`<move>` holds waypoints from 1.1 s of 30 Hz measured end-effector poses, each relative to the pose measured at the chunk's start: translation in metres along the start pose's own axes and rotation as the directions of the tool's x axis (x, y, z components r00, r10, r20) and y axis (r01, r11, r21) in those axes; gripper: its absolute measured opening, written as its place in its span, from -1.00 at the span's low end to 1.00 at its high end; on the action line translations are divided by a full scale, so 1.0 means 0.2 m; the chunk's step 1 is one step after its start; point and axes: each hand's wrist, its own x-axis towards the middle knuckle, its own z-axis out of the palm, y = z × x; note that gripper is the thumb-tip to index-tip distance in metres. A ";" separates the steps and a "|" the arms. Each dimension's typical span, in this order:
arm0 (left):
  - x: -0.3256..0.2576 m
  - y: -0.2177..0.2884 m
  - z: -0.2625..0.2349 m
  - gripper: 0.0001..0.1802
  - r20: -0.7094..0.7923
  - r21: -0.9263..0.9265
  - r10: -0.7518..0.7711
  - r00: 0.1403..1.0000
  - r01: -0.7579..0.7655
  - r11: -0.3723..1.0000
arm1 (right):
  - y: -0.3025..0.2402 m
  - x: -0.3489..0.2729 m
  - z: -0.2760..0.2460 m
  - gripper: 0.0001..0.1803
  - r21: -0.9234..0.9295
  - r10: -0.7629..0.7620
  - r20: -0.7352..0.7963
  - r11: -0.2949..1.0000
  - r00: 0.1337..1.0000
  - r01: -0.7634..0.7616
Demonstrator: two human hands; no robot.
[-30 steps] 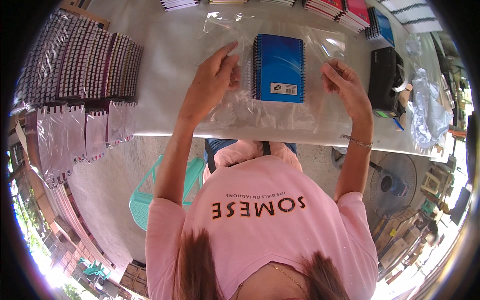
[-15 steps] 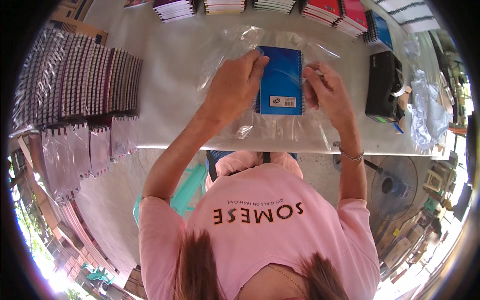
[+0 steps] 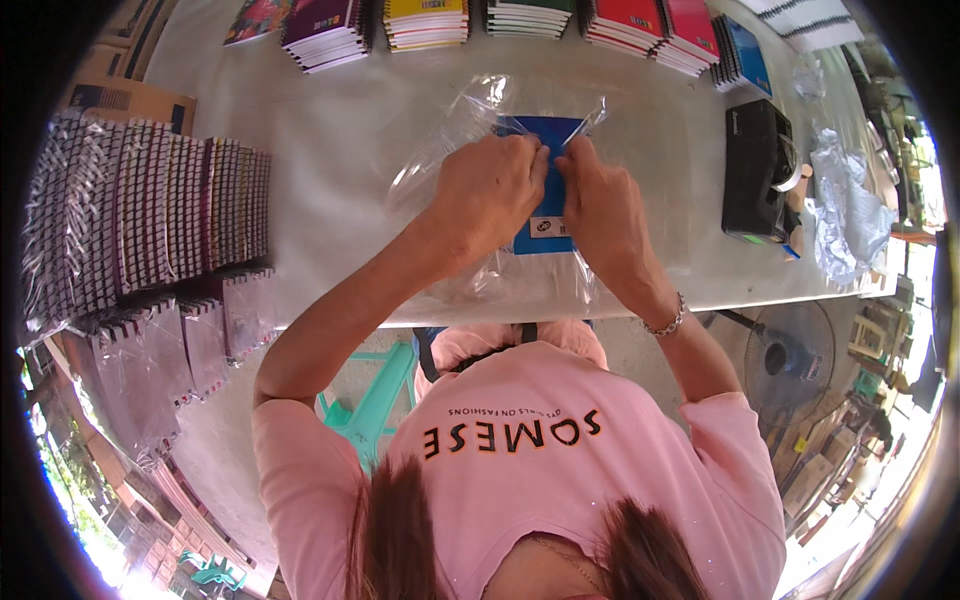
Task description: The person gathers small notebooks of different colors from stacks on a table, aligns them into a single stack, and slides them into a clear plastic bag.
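Observation:
A blue spiral notebook (image 3: 546,205) with a white label lies on a sheet of clear plastic wrap (image 3: 425,165) in front of me. Partly over its left side, my left hand (image 3: 492,185) is closed with the fingertips pressed on the film near the notebook's middle. My right hand (image 3: 607,210) is also closed, pinching the wrap folded over from the right. Both hands cover the notebook's side edges, and its coil is hidden. A point of film sticks up above the right fingers.
A black tape dispenser (image 3: 752,170) stands on the right, beside crumpled plastic (image 3: 845,215). Stacks of colourful notebooks (image 3: 325,40) line the far side. At the left, rows of wrapped spiral notebooks (image 3: 150,200) reach the table edge. A fan (image 3: 790,355) is below right.
My right hand has moved left over the notebook, bringing the film across its right side. My left hand has shifted slightly inward and down. The notebook sits a little lower in view.

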 end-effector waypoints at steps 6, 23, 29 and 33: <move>-0.03 -0.11 -0.15 -0.84 0.191 0.078 0.173 0.966 -0.190 0.979 | -0.01 0.00 -0.03 -0.89 0.049 -0.006 0.022 0.999 1.000 0.005; -0.09 -0.21 0.07 -0.04 -0.068 0.140 0.260 0.963 -0.249 0.958 | 0.00 0.00 -0.08 -0.84 0.538 0.211 0.194 0.794 0.958 -0.284; -0.06 -0.21 0.13 0.00 -0.036 0.019 0.255 0.966 -0.254 0.967 | -0.03 0.00 -0.03 -0.80 0.354 0.221 0.073 0.906 0.973 -0.233; -0.05 -0.21 0.14 0.02 -0.064 0.035 0.279 0.958 -0.277 0.960 | -0.05 0.05 -0.03 -0.77 0.136 0.078 0.021 0.987 0.997 -0.080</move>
